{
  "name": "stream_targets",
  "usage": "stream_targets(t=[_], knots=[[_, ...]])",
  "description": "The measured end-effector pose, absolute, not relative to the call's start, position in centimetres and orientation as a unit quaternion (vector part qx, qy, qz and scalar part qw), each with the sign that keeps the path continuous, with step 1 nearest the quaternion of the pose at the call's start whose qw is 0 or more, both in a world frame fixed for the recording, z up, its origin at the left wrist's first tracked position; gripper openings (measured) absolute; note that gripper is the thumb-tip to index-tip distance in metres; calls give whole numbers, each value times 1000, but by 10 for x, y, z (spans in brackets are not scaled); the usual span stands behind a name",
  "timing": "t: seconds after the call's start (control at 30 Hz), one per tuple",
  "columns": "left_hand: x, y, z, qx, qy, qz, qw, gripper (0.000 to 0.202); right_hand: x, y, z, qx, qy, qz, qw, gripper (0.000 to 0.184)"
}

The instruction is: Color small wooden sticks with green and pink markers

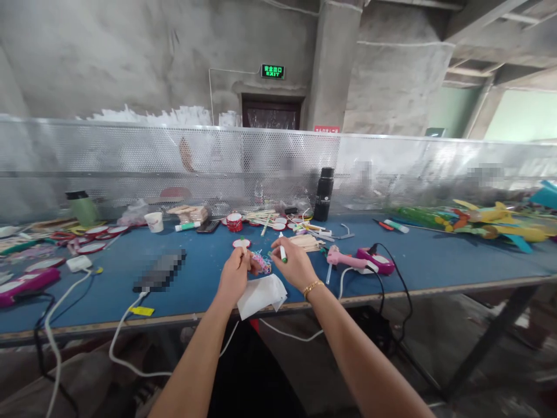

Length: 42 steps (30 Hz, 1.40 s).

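Observation:
My right hand is closed around a white marker pen with a green end, held above the table. My left hand is pinched, with a small pale piece at the fingertips that is too small to make out. Between the two hands lies a heap of small multicoloured loops. Nearer the table edge, below the hands, sits a folded sheet of white paper. Just beyond my left fingers is a round white disc with a red rim.
A pink glue gun and a purple one lie to the right with cables. A black bottle stands behind. Left are a phone on a white cable and a paper cup. A perforated metal screen closes the back.

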<state>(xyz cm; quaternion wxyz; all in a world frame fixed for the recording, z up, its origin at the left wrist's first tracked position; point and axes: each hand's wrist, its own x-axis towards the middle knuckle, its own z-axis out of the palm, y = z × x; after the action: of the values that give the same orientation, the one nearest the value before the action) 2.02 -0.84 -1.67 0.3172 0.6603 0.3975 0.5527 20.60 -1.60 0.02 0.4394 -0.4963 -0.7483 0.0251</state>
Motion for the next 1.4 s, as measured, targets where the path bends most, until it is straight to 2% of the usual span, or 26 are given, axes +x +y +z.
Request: stream_targets(t=[0.1,0.2,0.47,0.63,0.83,1.03,1.1,1.4], knots=[[21,-10,-17,656,349,573,346,33,194,-38,-10,-403,-717,68,565,17],[21,-14,-16,634,332,581,387,36,181,-50,-18,-367,-703,61,606,14],[19,-17,-10,643,352,550,402,43,167,-46,-25,-360,-688,-37,629,12],[17,-18,-7,661,348,519,416,46,167,-50,-26,-354,-679,-49,641,11],[19,-24,-6,609,328,550,467,51,173,-71,-40,-305,-621,46,720,34],[21,-25,-6,594,317,561,482,47,169,-90,-51,-330,-532,197,754,19],[20,-25,-6,597,313,560,482,46,167,-90,-50,-339,-530,196,752,15],[16,-20,-12,633,315,531,467,47,165,-86,-46,-354,-521,217,746,22]])
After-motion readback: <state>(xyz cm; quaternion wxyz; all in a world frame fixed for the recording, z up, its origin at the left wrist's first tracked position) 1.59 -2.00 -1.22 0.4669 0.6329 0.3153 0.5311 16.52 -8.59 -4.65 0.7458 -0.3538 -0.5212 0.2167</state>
